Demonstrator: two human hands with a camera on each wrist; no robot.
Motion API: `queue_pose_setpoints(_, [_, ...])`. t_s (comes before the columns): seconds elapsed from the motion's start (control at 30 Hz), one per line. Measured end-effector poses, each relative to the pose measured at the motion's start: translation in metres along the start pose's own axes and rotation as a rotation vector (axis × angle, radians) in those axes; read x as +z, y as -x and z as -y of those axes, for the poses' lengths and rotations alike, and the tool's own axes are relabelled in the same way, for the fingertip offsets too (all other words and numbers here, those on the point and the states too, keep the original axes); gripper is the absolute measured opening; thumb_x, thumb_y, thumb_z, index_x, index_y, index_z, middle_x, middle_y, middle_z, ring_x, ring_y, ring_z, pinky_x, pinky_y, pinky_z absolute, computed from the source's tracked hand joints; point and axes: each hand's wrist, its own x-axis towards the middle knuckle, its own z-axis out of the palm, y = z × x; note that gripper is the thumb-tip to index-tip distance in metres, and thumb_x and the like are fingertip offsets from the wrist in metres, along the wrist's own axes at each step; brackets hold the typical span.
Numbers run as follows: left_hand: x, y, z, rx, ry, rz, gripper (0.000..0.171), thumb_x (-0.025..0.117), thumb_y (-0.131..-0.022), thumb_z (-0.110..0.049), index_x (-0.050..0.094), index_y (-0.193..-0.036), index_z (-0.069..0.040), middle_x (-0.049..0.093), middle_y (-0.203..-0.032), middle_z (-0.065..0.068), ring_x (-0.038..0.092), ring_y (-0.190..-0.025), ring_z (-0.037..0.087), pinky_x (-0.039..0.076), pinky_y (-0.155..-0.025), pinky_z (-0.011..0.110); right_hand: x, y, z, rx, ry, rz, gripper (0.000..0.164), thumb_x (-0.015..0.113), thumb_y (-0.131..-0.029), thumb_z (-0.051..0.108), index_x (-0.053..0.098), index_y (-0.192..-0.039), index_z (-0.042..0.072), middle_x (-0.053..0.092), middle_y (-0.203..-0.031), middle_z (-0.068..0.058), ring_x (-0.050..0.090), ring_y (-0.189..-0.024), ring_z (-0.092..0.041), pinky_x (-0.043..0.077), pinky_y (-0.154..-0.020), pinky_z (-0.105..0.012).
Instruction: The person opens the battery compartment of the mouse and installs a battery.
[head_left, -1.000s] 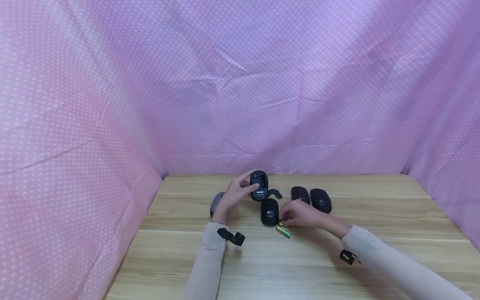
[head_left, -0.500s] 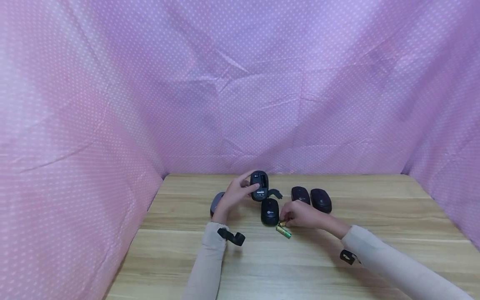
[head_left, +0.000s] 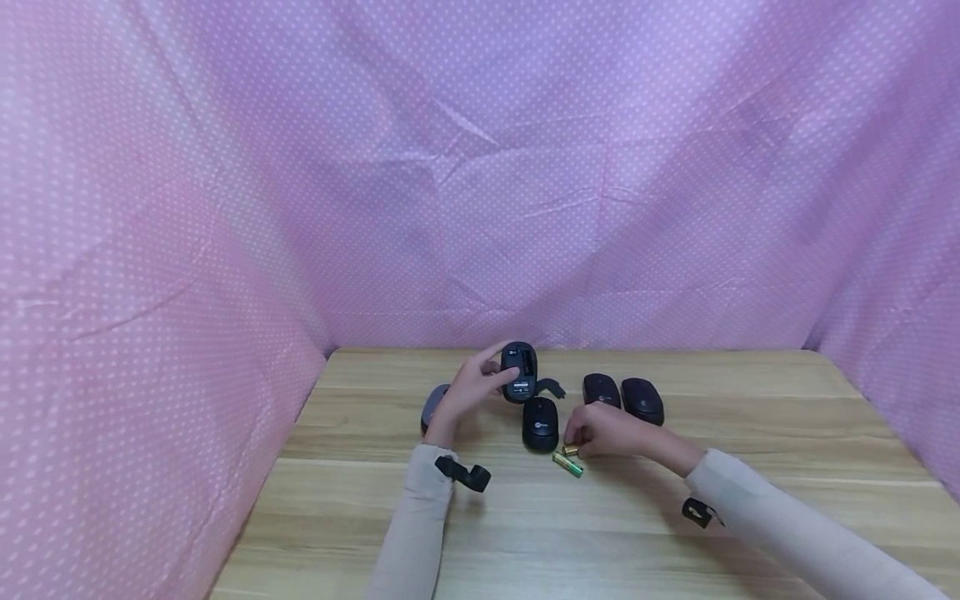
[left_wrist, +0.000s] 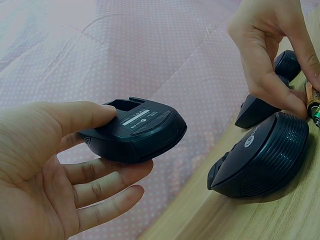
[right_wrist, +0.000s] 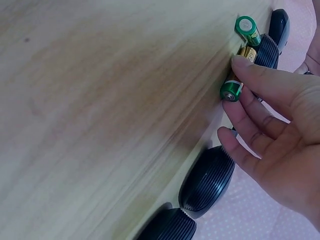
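Left hand: fingers gripping an upturned mouse near the far edge of the worktop; cover off, battery bay seemingly empty. Right hand: fingers pinching one battery, second battery beside it, neither fitted.

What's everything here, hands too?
Pale wooden table: 1, light brown, in front
Pink dotted cloth: unclear count, pink, behind the table
Black rounded plastic mouse: 1, black, underside showing, in the left hand
Second black plastic mouse: 1, black, mid-table
Other black mice: 2, black, table's right
Grey rounded object: 1, grey, table's left, partly hidden
Curved plastic piece: 1, black, behind the second mouse
Cylindrical battery: 1, green and gold, on the table
Another cylindrical battery: 1, green and gold, in the right hand
Beige fabric sleeves: 2, beige, on both arms
Black wrist pieces: 2, black, by the sleeves
Left hand: 1, bare, gripping the first mouse
Right hand: 1, bare, pinching a battery
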Motion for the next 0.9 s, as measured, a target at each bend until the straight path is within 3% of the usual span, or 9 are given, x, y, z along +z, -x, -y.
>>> queue_pose_setpoints(0.3, [0.001, 0.001, 0.000, -0.007, -0.009, 0.007, 0.057, 0.069, -0.098, -0.023, 0.050, -0.152, -0.020, 0.072, -0.111, 0.020, 0.067, -0.088, 0.018, 0.061, -0.084, 0.046, -0.004, 0.003, 0.002, -0.009, 0.001, 0.042, 0.019, 0.079, -0.082, -0.005, 0.078, -0.096, 0.008, 0.071, -0.089, 0.001, 0.062, -0.078, -0.006, 0.052, -0.069, -0.018])
queue_pose_setpoints(0.6, [0.001, 0.002, 0.001, -0.007, -0.030, 0.012, 0.056, 0.068, -0.099, -0.026, 0.050, -0.151, -0.025, 0.072, -0.110, 0.018, 0.067, -0.085, 0.017, 0.061, -0.080, 0.036, -0.016, 0.001, 0.001, 0.007, -0.031, 0.096, 0.015, 0.076, -0.085, -0.003, 0.077, -0.096, 0.007, 0.075, -0.092, 0.001, 0.062, -0.081, -0.004, 0.054, -0.071, -0.019])
queue_pose_setpoints(0.77, [0.002, 0.001, 0.001, 0.005, -0.030, 0.021, 0.057, 0.068, -0.099, -0.025, 0.049, -0.152, -0.020, 0.071, -0.110, 0.019, 0.067, -0.087, 0.018, 0.061, -0.080, 0.036, -0.025, -0.001, 0.001, 0.010, -0.080, 0.099, 0.012, 0.073, -0.088, -0.002, 0.074, -0.097, 0.006, 0.074, -0.094, -0.002, 0.061, -0.082, -0.001, 0.055, -0.073, -0.020])
queue_pose_setpoints(0.9, [0.002, 0.000, 0.002, 0.000, -0.026, 0.018, 0.055, 0.069, -0.099, -0.025, 0.051, -0.151, -0.024, 0.071, -0.111, 0.018, 0.067, -0.088, 0.017, 0.061, -0.079, 0.034, -0.033, -0.002, 0.003, -0.013, -0.137, 0.077, 0.015, 0.071, -0.089, -0.002, 0.073, -0.103, 0.002, 0.074, -0.096, -0.008, 0.064, -0.085, -0.005, 0.057, -0.076, -0.022])
